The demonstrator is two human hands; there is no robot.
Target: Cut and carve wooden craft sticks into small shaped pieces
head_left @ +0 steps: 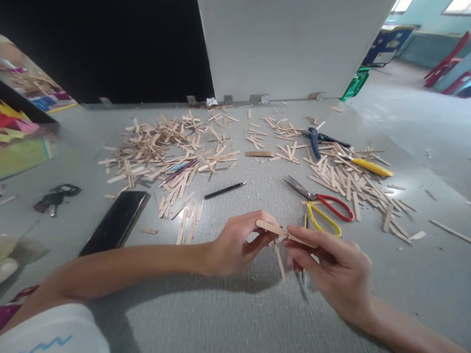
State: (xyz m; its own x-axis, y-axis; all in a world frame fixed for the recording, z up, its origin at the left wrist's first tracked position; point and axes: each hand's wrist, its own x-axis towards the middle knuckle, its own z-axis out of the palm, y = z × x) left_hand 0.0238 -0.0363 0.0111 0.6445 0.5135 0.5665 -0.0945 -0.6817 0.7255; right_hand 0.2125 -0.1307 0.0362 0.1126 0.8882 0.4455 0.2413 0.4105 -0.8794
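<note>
In the middle foreground my left hand [243, 243] is closed on one side of a wooden craft stick [270, 227]. My right hand [333, 267] pinches the stick's other end between thumb and fingers. A second thin stick [280, 263] slants down below the fingers; whether it is held or lies on the table cannot be made out. Beneath my right hand a dark, blurred metal tool tip [301, 287] shows, mostly hidden. Just beyond the hands lie scissors [312, 197] with one red and one yellow handle. A black pen [224, 190] rests farther left.
Heaps of craft sticks [155, 140] cover the grey table [199, 319] at left, with more sticks [347, 180] at right. Blue-handled pliers [315, 142] and a yellow-handled cutter [369, 165] lie on them. A phone [118, 221] and keys [56, 198] are left; a panel [294, 44] stands behind.
</note>
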